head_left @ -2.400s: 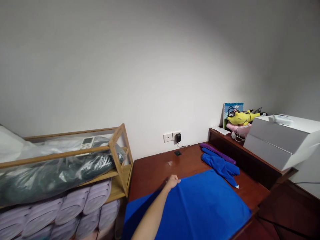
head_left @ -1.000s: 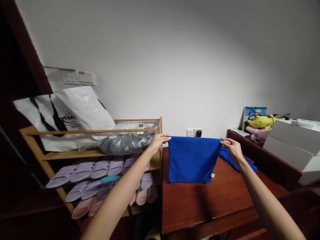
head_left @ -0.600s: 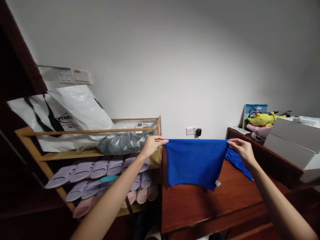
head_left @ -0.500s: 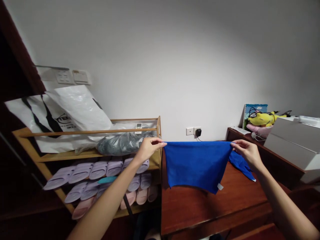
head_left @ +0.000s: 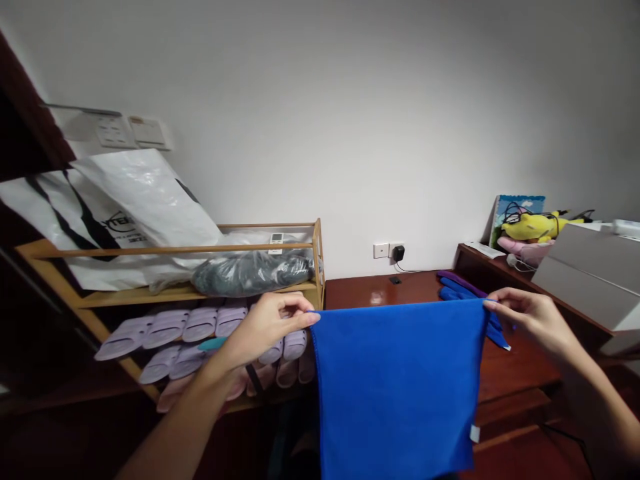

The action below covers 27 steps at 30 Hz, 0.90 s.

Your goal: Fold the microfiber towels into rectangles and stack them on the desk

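Observation:
A blue cloth (head_left: pixel 397 393) hangs spread out between my two hands, its top edge stretched nearly level. My left hand (head_left: pixel 273 327) pinches the upper left corner between thumb and fingers. The upper right corner is pinched by my right hand (head_left: pixel 530 317). Low on the cloth's right side a small white tag (head_left: pixel 475 434) sticks out. The bottom edge runs partly out of view. Behind the right hand, more blue cloth (head_left: pixel 453 292) and a purple cloth (head_left: pixel 460 281) lie on the reddish wooden table (head_left: pixel 350 292), partly hidden.
On the left stands a wooden rack (head_left: pixel 55 267) with lilac slippers (head_left: pixel 165 328), a white bag (head_left: pixel 145 200) and a plastic-wrapped dark bundle (head_left: pixel 250 272). At right are a yellow plush toy (head_left: pixel 530 227) and a white box (head_left: pixel 575 273). A black plug (head_left: pixel 398 253) sits in the wall.
Both hands have come lower and nearer and moved slightly apart. The cloth now hangs longer and fills more of the view. The purple cloth behind has come into sight.

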Motion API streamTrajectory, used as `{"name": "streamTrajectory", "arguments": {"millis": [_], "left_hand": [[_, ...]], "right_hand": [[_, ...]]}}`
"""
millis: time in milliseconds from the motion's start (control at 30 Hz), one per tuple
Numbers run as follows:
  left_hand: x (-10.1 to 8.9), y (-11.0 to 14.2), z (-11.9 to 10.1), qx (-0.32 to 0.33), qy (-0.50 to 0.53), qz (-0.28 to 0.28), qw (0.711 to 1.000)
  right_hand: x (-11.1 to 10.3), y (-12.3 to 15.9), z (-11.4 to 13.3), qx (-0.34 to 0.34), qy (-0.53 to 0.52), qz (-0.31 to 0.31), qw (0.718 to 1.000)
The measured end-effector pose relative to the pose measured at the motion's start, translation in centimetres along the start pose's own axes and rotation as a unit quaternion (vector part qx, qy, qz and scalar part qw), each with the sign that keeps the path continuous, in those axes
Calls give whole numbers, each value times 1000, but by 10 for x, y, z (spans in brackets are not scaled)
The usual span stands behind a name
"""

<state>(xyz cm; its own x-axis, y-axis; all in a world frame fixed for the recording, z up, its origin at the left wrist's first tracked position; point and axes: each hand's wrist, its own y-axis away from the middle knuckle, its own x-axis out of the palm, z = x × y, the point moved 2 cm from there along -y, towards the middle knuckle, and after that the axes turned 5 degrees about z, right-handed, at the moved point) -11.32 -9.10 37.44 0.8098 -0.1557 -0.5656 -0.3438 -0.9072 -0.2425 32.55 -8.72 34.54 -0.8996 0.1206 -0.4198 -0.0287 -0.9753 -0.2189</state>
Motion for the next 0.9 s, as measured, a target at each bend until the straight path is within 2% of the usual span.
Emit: {"name": "streamTrajectory", "arguments": {"millis": [100, 200, 333, 467, 633, 900], "left_hand": [[13, -16, 34, -31, 56, 33, 997], [30, -39, 85, -72, 97, 47, 992], [59, -69, 152, -133, 106, 14, 985], [90, -91, 203, -210, 93, -8, 973], [114, -111, 245, -287, 94, -7, 953], [124, -135, 286, -324, 89, 4, 942]], "right_hand": [[23, -22, -27, 34, -40, 55, 997], [53, -49, -70, 71, -98, 87, 989], [99, -79, -125, 105, -130, 70, 983], [140, -98, -164, 133, -141, 31, 981], [167, -118, -202, 166, -128, -8, 978], [185, -147, -241, 182, -66, -16, 981]]}}
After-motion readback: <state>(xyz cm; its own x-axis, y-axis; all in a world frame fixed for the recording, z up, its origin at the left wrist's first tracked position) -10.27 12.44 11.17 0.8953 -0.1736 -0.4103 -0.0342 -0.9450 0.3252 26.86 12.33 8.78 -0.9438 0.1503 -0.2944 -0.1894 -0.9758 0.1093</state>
